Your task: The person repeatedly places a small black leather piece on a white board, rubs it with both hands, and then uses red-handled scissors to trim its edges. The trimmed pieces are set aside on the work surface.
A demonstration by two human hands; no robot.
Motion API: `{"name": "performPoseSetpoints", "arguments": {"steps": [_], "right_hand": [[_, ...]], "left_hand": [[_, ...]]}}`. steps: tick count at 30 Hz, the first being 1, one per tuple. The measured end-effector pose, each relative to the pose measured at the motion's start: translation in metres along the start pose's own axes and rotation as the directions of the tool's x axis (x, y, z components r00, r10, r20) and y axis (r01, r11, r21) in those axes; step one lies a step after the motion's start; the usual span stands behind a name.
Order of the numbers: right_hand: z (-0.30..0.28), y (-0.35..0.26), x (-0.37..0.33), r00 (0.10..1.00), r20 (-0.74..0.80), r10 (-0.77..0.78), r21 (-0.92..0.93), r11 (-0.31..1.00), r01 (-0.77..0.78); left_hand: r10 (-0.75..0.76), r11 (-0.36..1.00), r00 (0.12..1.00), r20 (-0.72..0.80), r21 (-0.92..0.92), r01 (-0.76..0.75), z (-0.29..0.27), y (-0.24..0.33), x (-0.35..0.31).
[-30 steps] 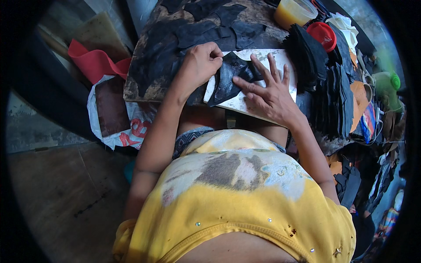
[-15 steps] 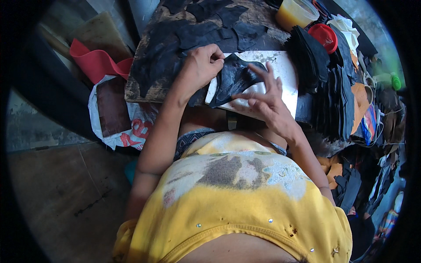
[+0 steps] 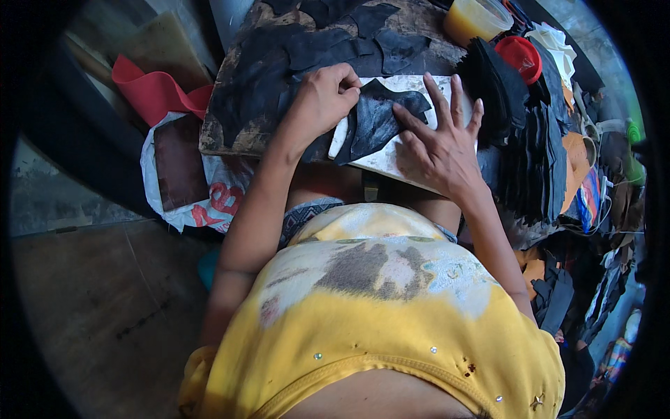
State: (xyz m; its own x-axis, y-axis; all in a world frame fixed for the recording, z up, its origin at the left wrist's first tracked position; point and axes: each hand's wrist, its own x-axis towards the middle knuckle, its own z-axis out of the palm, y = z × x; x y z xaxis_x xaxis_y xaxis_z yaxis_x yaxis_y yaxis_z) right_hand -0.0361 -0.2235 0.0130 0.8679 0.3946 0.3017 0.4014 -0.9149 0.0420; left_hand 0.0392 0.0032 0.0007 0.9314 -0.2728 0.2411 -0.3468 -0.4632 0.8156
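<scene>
A black leather piece (image 3: 380, 119) lies on a white slab (image 3: 391, 157) resting on my lap at the edge of a worn wooden board (image 3: 237, 136). My left hand (image 3: 322, 98) is closed around the piece's left edge, pinching it. My right hand (image 3: 441, 140) lies flat on the slab with fingers spread, its fingertips pressing the right part of the black piece.
Several more black leather scraps (image 3: 314, 42) cover the board. A stack of black cut pieces (image 3: 530, 140) stands to the right, with a red lid (image 3: 520, 56) and a yellow tub (image 3: 474, 17) behind. A red sheet (image 3: 150, 91) and a white bag (image 3: 181, 181) lie at the left.
My left hand has shifted right and pinched the black piece's edge. My right hand slid a little and now presses on the piece with spread fingers.
</scene>
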Motion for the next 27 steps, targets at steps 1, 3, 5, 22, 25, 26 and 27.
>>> {"name": "performPoseSetpoints", "arguments": {"steps": [1,3,5,22,25,26,27], "right_hand": [[0.004,-0.003,0.002,1.0,0.004,-0.01,0.017,1.0,0.01],[0.01,-0.014,0.005,0.999,0.01,-0.033,0.053,0.998,0.033],[0.009,-0.026,-0.002,0.991,0.054,-0.119,0.099,0.989,0.113],[-0.019,0.011,-0.024,0.976,-0.17,0.136,0.782,0.621,0.05],[-0.013,0.01,-0.025,0.983,-0.147,0.11,0.769,0.638,0.044],[-0.012,0.009,-0.025,0.988,-0.129,0.089,0.746,0.665,0.037],[-0.01,0.009,-0.024,0.99,-0.11,0.089,0.741,0.671,0.022]], "left_hand": [[-0.004,1.0,1.0,0.004,0.008,0.004,0.0,0.0,0.0],[0.003,1.0,1.0,-0.005,0.004,-0.003,0.0,0.002,-0.001],[-0.023,1.0,1.0,0.013,-0.01,0.023,-0.002,0.002,-0.001],[-0.115,0.888,0.956,0.271,-0.403,0.221,-0.037,0.002,0.05],[-0.104,0.876,0.949,0.296,-0.425,0.229,-0.059,0.005,0.103],[-0.11,0.85,0.957,0.269,-0.474,0.231,-0.063,0.005,0.128],[-0.084,0.815,0.968,0.238,-0.543,0.204,-0.064,0.005,0.154]]}}
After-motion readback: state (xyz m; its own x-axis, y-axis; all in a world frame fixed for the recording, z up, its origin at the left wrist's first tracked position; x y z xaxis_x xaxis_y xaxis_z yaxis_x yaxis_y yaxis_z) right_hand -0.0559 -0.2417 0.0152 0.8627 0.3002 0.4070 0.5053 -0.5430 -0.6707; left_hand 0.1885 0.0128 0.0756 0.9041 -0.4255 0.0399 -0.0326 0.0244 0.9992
